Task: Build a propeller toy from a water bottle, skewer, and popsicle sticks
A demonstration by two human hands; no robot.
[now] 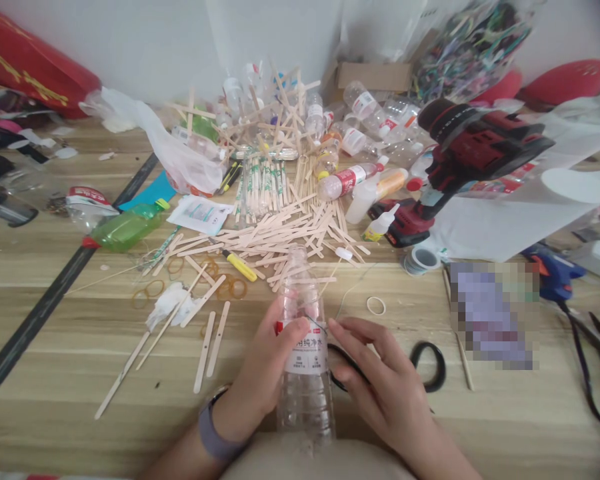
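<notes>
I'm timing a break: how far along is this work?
Looks done: some crossed sticks at the back appear joined. In hand: a clear plastic bottle in the left hand, the right hand by a thin strand at its label. Probably left: loose craft sticks lie unjoined.

- Opens onto bare tabletop (pixel 95 320) at near left, between the black strip (pixel 45 310) and the long stick (pixel 123 373).
- Narrows between that stick and two shorter sticks (pixel 205 352).
- Runs into the stick heap (pixel 280 230) beyond the clear bottle (pixel 307 393), with a yellow cutter (pixel 240 265) at its near edge.
- Is hemmed in farther back by piled bottles (pixel 363 107).
- Passes between the pale ring (pixel 376 306) and grey cup (pixel 423 260), then meets black handles (pixel 433 367) beside the right hand (pixel 380 380).
- Stops at the upright drill (pixel 480 137), far right.
- Widens at near right, short of the cable (pixel 583 353).
</notes>
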